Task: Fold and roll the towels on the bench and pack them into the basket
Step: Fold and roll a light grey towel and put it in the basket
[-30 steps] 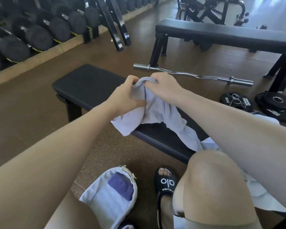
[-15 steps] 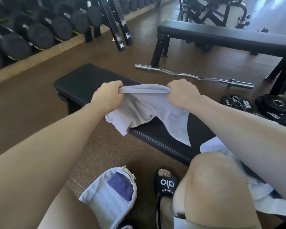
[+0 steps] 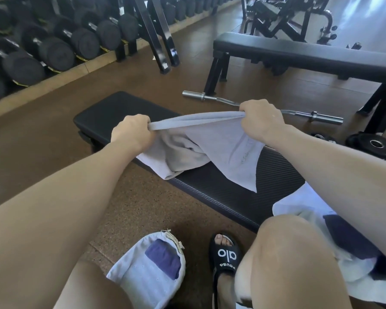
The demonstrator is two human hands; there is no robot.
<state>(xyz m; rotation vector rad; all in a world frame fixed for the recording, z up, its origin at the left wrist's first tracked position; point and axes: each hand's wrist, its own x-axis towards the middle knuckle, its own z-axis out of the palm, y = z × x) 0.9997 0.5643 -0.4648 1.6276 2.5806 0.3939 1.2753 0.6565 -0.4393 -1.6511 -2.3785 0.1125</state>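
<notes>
A pale grey towel [image 3: 223, 148] is stretched between my hands above the black bench [image 3: 125, 108]. My left hand [image 3: 132, 132] grips its left top corner, and my right hand [image 3: 263, 119] grips the right top corner. The top edge runs taut between them while the rest hangs down, bunched on the bench pad. More white and dark towels [image 3: 316, 219] lie heaped on the bench by my right knee. On the floor at my feet stands a white fabric basket [image 3: 143, 279] holding a purple rolled towel [image 3: 165, 259].
An EZ curl bar [image 3: 303, 113] lies on the floor beyond the bench, with weight plates [image 3: 374, 144] to the right. A second black bench [image 3: 299, 54] stands farther back. Dumbbell racks [image 3: 54, 47] line the left wall. My foot in a black slide [image 3: 226, 257] rests beside the basket.
My hands have drawn apart from being together at the towel's middle, pulling its top edge out wide and taut. The towel has come away from the heap at the right.
</notes>
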